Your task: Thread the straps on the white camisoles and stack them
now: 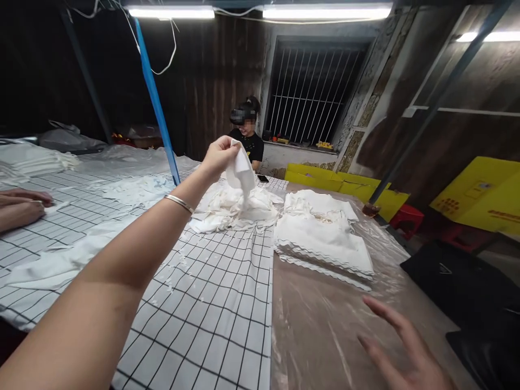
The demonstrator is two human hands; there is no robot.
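My left hand (221, 154) is stretched out ahead and pinches the top of a small white fabric piece (240, 170), which hangs limp from the fingers. Right below it spreads a loose heap of white fabric pieces (235, 208). To the right of the heap lies a neat stack of white fabric (325, 241) with wavy edges, a few crumpled pieces on top. My right hand (410, 352) hovers at the lower right over the plastic-covered tabletop (312, 325), fingers apart and holding nothing. It is nearer to me than the stack and does not touch it.
Another person's hands (24, 208) rest on white cloth at the left edge. A person (246, 138) sits across the table. A blue post (156, 103) rises from the checked tablecloth (211, 325). Yellow boxes (349, 184) and a dark bag (450, 281) are at the right.
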